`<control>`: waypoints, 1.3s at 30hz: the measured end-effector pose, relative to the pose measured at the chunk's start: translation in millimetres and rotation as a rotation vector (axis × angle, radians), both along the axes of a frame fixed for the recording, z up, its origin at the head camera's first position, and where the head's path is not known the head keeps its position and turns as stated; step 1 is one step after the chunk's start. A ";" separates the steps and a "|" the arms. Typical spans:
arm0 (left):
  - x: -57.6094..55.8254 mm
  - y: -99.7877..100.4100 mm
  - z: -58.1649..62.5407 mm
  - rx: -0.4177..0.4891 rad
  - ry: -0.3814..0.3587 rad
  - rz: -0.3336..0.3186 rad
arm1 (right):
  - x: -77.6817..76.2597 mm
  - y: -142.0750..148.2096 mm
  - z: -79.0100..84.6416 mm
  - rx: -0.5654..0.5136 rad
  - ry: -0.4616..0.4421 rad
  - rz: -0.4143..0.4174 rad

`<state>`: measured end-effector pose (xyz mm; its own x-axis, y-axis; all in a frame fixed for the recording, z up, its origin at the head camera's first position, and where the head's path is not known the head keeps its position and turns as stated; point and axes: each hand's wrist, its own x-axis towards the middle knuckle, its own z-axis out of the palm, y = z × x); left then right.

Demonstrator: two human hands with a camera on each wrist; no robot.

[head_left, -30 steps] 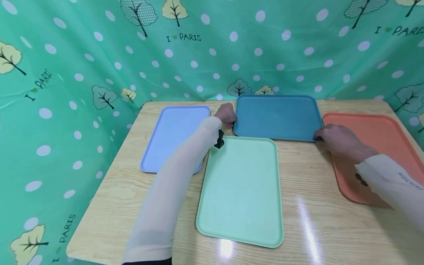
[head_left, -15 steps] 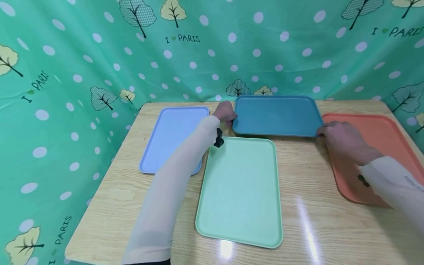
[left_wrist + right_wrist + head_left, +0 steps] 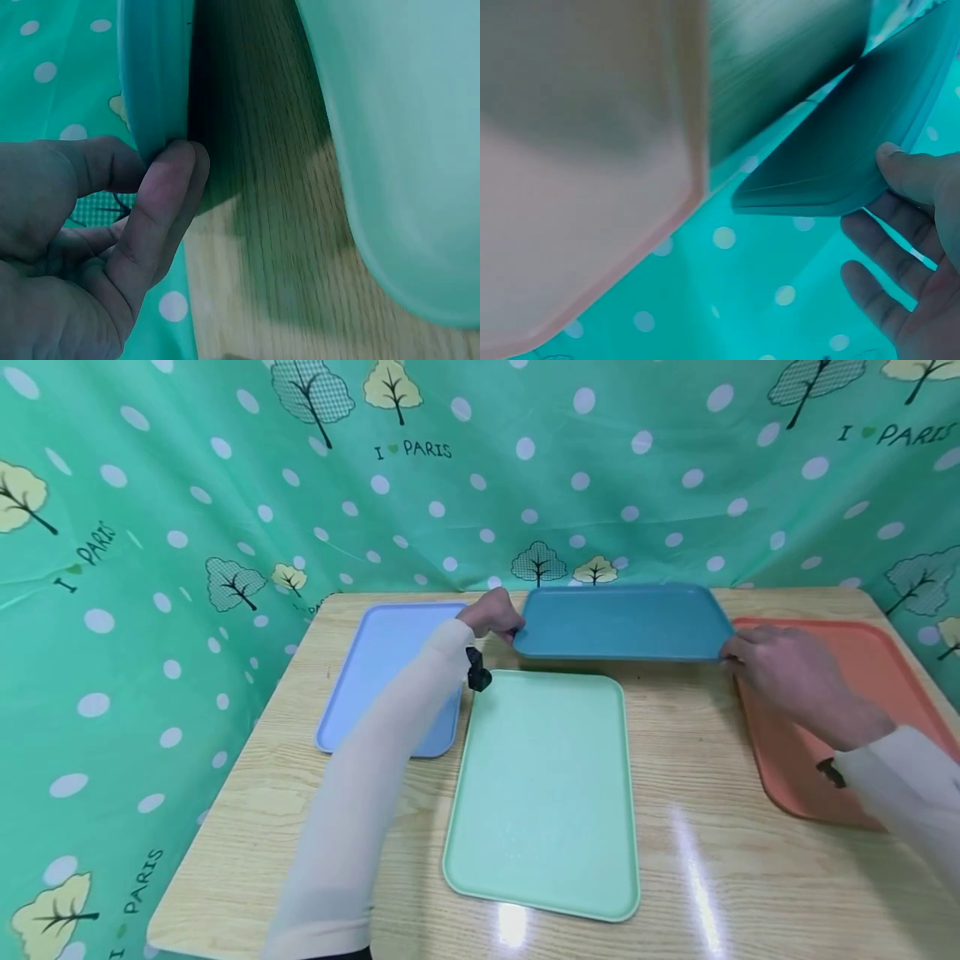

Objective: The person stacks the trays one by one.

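Green polka-dot curtain w/ trees hung behind the wooden table (image 3: 697,852). At 12 o'clock the dark blue tray (image 3: 622,622) was lifted clear of the table, near edge raised. Left hand (image 3: 495,612) pinched its left rim, thumb under; right hand (image 3: 780,664) held the right corner, fingers curled under. Lift looked done; setting it down appeared left. Light blue tray (image 3: 375,677) lay at 10, mint tray (image 3: 547,793) centre, orange tray (image 3: 847,693) at 3.

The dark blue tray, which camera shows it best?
The head view: the whole dark blue tray shows, held at both ends. The left wrist view shows only its rim pinched; the right wrist view shows its underside.
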<state>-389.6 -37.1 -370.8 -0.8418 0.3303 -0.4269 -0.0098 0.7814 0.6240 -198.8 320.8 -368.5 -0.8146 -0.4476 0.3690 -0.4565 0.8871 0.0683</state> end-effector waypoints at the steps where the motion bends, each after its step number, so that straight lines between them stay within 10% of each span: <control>1: 1.1 -3.3 0.3 0.014 -0.004 -0.004 | 2.3 -2.2 0.6 0.003 0.021 0.024; 23: 18.8 -51.8 11.5 0.082 0.028 -0.079 | 52.7 -53.7 8.7 -0.001 0.224 0.226; 39: 28.9 -73.9 2.2 0.049 0.052 -0.104 | 76.4 -86.0 -5.3 -0.029 0.196 0.324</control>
<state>-360.7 -111.0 -368.6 -0.8226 0.4364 -0.3646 0.1034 0.7452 0.6587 -122.3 234.8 -373.8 -0.5454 -0.6577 0.5196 -0.6944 0.7017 0.1593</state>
